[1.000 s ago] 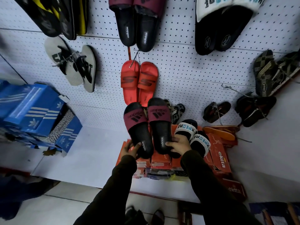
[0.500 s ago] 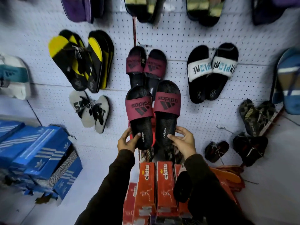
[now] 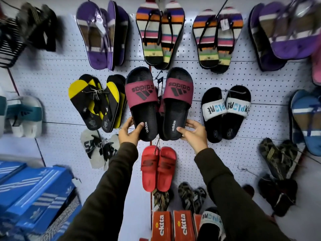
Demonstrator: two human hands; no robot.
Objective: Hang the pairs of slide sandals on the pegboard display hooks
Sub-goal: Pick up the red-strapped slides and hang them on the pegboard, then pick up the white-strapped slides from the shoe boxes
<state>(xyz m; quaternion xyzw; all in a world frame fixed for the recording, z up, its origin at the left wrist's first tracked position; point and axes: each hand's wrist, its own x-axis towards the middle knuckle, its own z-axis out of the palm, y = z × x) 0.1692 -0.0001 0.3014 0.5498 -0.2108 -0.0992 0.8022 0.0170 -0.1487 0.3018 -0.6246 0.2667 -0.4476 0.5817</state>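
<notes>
the white pegboard (image 3: 217,79) is carrying many pairs; the maroon-strapped adidas slides (image 3: 159,103) are sitting at its centre, above the red slides (image 3: 158,168). the left hand (image 3: 129,133) and right hand (image 3: 194,134) are each gripping a heel. the hook is hidden, so the pair could be missing it and dropping.

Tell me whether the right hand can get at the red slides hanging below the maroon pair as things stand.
Probably not yet: the right hand is gripping the heel of the right maroon slide. The red slides hang uncovered just below it, so the way looks free once it lets go.
</notes>
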